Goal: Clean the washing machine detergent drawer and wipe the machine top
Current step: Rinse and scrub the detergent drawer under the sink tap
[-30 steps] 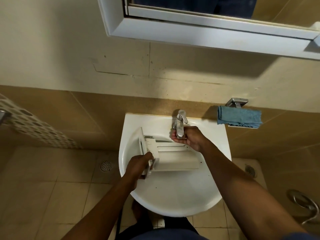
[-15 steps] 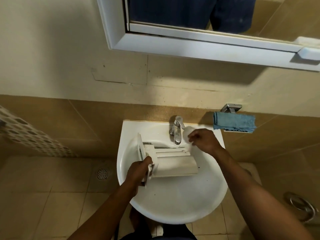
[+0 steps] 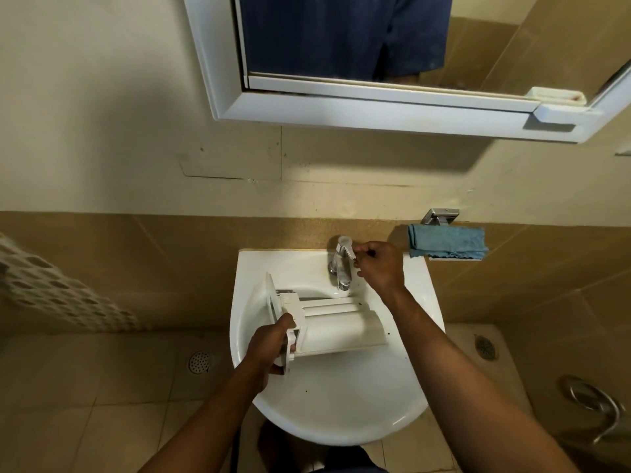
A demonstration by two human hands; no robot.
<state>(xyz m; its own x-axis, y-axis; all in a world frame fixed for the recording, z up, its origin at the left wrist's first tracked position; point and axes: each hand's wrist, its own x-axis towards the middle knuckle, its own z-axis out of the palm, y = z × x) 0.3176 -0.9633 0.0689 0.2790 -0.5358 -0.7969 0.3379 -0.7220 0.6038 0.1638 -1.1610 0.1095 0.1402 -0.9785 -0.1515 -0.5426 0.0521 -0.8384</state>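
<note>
Your left hand (image 3: 269, 349) grips the white plastic detergent drawer (image 3: 341, 331) at its front panel: probably light, stiff, slick when wet. Your right hand (image 3: 380, 271) pinches the chrome tap lever (image 3: 342, 255).

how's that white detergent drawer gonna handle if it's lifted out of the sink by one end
Probably stiff: the detergent drawer holds its boxy shape with the left hand gripping only its front end. Likely light, being thin moulded plastic. Held that way, its long body may tip toward the sink.

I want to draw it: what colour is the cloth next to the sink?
Blue; the cloth shows best in the head view.
</note>
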